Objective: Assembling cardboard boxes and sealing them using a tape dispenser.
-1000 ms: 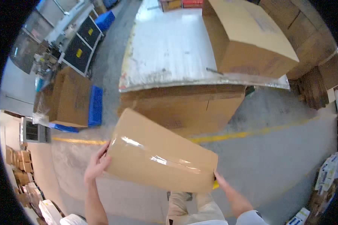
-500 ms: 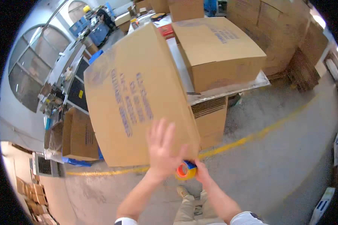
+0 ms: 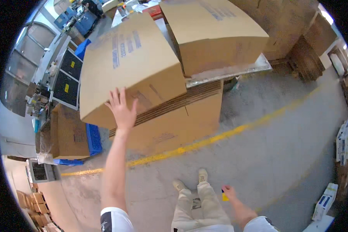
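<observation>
A large brown cardboard box point(image 3: 127, 54) with blue print on top rests at the table's left side. My left hand point(image 3: 122, 110) lies on its near top edge, fingers spread, thumb over the front side. My right hand point(image 3: 229, 192) hangs low to the right of my legs, closed on a yellow-and-blue roll of packing tape point(image 3: 225, 197), mostly hidden by the fingers. A second cardboard box point(image 3: 220, 50) sits right beside the first, and neither hand touches it.
Flattened cardboard sheets point(image 3: 166, 131) lean under the table edge point(image 3: 232, 71). An open carton point(image 3: 69, 135) and a blue crate point(image 3: 92, 139) stand on the floor at left. A yellow line point(image 3: 197, 145) crosses the floor. Stacked cartons fill the back right.
The left box, earlier tilted up toward me, now lies level. My left hand has moved to its near edge. My right hand has gone down and right, away from the box, with the tape.
</observation>
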The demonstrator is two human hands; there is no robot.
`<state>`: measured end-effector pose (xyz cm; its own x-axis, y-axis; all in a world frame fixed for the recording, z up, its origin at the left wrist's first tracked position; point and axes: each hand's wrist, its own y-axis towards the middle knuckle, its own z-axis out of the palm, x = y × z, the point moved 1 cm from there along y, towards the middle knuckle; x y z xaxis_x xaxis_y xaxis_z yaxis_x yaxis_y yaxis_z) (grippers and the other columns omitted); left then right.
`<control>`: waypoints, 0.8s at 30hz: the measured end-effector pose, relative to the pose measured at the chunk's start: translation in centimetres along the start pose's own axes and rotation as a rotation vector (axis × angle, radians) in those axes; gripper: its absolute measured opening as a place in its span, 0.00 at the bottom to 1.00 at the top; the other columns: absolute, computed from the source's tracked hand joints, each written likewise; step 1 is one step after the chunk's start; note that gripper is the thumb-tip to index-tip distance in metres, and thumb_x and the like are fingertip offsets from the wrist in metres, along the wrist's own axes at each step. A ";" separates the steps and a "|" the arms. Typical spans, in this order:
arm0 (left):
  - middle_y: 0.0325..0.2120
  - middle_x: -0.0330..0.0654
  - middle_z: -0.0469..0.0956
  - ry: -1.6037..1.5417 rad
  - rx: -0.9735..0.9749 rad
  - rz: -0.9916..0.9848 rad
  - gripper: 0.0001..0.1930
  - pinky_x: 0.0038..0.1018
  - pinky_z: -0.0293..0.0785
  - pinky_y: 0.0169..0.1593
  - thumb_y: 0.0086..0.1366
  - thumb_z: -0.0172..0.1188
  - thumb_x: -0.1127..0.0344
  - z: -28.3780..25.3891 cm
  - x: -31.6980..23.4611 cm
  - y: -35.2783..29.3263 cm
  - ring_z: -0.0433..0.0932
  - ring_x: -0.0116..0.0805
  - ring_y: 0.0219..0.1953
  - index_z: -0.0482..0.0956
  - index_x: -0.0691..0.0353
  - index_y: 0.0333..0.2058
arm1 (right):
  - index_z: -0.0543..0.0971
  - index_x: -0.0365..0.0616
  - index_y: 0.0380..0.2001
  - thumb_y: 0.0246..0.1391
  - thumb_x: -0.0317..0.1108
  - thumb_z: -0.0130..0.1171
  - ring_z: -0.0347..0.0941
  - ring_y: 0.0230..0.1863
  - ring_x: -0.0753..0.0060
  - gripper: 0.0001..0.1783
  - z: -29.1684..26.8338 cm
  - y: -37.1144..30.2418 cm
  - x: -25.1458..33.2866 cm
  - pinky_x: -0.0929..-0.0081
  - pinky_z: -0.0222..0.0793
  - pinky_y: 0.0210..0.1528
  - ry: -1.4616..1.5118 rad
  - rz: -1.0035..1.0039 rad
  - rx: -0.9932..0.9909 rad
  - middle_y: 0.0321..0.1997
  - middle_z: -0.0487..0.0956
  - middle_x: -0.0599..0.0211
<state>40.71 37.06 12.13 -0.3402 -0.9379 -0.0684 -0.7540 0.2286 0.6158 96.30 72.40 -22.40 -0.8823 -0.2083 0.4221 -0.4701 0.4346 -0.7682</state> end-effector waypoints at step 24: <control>0.72 0.54 0.48 0.070 0.634 -0.096 0.50 0.52 0.48 0.72 0.57 0.67 0.57 21.7 0.8 -23.1 0.45 0.57 0.74 0.45 0.65 0.71 | 0.85 0.50 0.42 0.56 0.55 0.62 0.82 0.42 0.58 0.22 1.9 1.5 -11.0 0.64 0.74 0.47 -0.036 -0.199 0.003 0.38 0.85 0.58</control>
<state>45.67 36.70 -19.24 -0.2335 -0.9717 -0.0359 -0.9722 0.2327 0.0250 105.27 73.69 -29.07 -0.7723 -0.3214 0.5480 -0.6352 0.3795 -0.6726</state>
